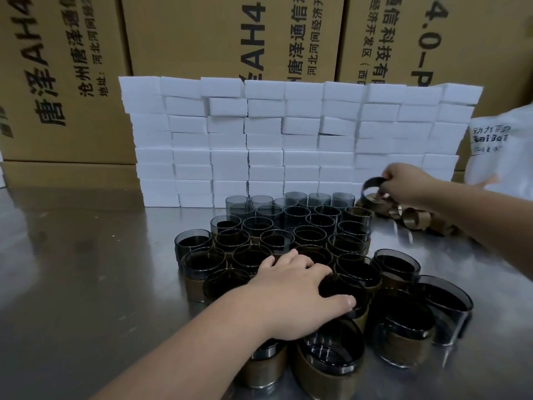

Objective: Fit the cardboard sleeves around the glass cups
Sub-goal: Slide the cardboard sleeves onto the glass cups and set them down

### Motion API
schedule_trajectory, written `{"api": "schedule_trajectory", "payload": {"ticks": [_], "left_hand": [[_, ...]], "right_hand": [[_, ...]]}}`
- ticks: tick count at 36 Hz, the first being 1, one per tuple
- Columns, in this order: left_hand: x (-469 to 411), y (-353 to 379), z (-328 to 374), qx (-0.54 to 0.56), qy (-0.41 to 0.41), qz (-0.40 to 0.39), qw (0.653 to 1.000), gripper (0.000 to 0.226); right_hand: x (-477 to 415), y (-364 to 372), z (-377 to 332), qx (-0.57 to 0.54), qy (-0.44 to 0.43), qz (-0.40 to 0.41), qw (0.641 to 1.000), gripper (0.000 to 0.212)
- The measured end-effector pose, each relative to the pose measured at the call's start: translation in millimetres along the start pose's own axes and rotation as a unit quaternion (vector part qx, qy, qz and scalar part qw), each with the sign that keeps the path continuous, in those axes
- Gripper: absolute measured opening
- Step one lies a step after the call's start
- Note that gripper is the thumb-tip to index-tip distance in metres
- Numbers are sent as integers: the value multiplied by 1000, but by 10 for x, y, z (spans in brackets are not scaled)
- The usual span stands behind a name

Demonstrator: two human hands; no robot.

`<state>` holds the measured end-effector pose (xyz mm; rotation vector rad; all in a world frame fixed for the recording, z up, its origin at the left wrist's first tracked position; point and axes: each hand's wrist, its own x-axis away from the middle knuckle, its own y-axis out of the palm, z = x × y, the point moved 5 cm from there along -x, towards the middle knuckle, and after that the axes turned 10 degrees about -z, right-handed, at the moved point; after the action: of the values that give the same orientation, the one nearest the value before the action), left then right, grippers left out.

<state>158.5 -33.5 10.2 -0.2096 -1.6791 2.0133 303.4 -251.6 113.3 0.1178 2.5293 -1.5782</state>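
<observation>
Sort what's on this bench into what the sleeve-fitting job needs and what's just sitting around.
In the job:
- glass cups
- loose cardboard sleeves
- sleeve pinched in the right hand
- cup under the left hand

Just lying about:
- white boxes
- brown cartons
- white bag

The left hand (291,295) lies palm down with its forearm reaching in from the lower left, fingers spread and curled forward, thumb stretched out to the right. The right hand (403,183) is extended far forward on a straight arm, fingers pinched together.
</observation>
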Motion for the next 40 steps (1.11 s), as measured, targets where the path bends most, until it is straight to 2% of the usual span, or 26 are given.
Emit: {"api": "schedule_trajectory", "payload": {"ticks": [4,8,11,16,21,30,34,36,40], "left_hand": [[4,-2,4,4,0,-1,1000,73],[1,3,9,5,-2,0,1000,73],[0,7,5,7,-1,-3,1000,74],[-15,7,1,10,-3,-2,1000,75],[-21,6,-7,11,-2,1,1000,76],[-8,-6,6,14,-2,5,1000,75],[-8,-7,13,16,-1,4,1000,75],[-15,-5,8,17,-2,5,1000,76],[-29,-13,-4,12,1,8,1000,74]], "right_hand": [[59,206,-518,-75,-75,-12,994,10],[59,538,-955,-37,-108,-63,991,28],[38,796,-1175,-5,-95,-100,990,41],[20,1070,-1288,76,-66,-153,983,48],[91,1230,-1294,75,-35,-210,974,39],[38,1309,-1237,122,-18,-236,964,52],[-10,1346,-1232,137,-13,-213,967,51],[-20,1343,-1250,155,-23,-204,966,44],[-60,1280,-1318,177,-41,-128,975,34]]}}
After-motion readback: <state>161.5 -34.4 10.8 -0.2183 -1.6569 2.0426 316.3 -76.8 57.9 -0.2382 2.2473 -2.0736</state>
